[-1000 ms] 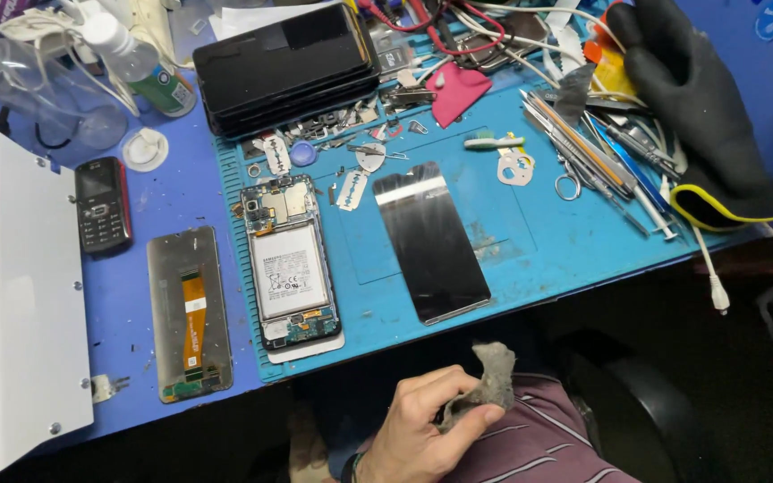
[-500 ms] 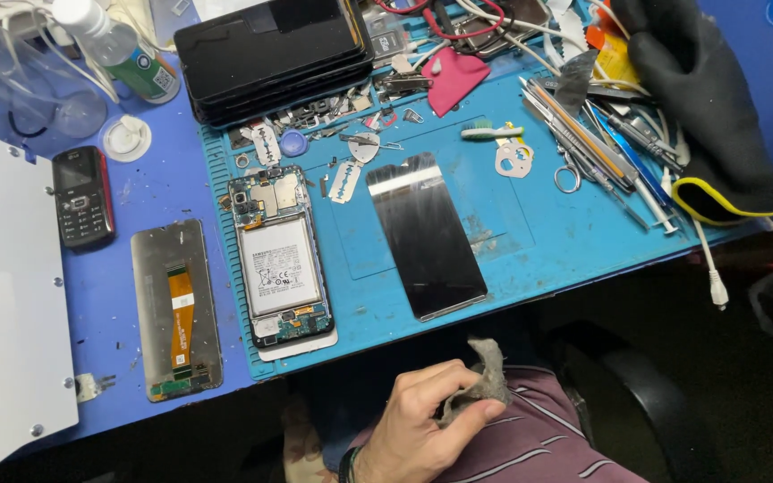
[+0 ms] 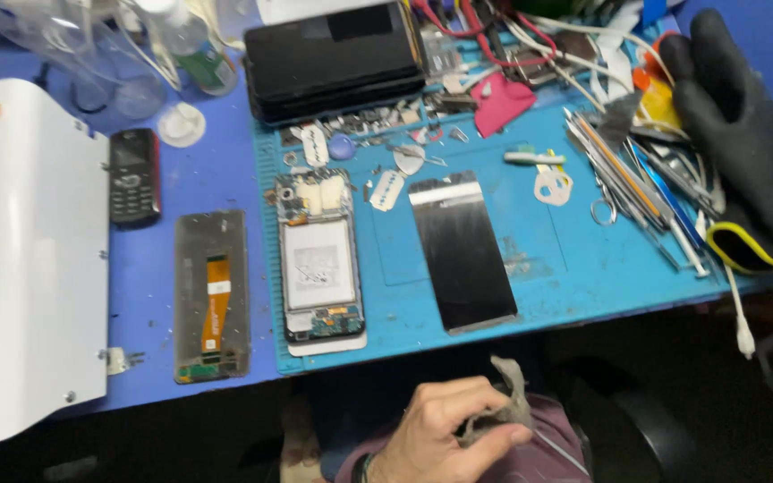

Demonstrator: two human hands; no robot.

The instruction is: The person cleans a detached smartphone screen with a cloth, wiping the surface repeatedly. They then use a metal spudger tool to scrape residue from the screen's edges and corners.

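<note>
Left hand (image 3: 445, 429), near edge of the scene, low over the lap: fingers curled and thumb pressed in, pinching a crumpled grey cloth (image 3: 503, 407). Right hand: out of view; state cannot be told.

White flat-topped metal machine (image 3: 29, 259), far left, resting on the blue table.

Blue rectangular work mat (image 3: 574, 268), centre, just beyond the hand.

Black knitted work glove with yellow cuff trim (image 3: 740, 152), far right, lying over the mat's right edge.

Black rectangular device with glossy top (image 3: 335, 61), far centre, along the mat's far edge.

Black glass phone screen panel (image 3: 463, 250), centre of the mat, lying flat, nearest the hand.

Opened smartphone body with exposed white battery (image 3: 319, 259), left part of the mat, beside the panel but apart from it.

Grey phone frame with orange flex ribbon (image 3: 212, 295), on the table, just left of the mat.

Bundle of thin metal hand tools (image 3: 637, 188), right part of the mat, beside the glove.

Small black keypad phone (image 3: 132, 176), far left, next to the machine.

Pink triangular plastic pick (image 3: 503, 100), far centre.
</note>
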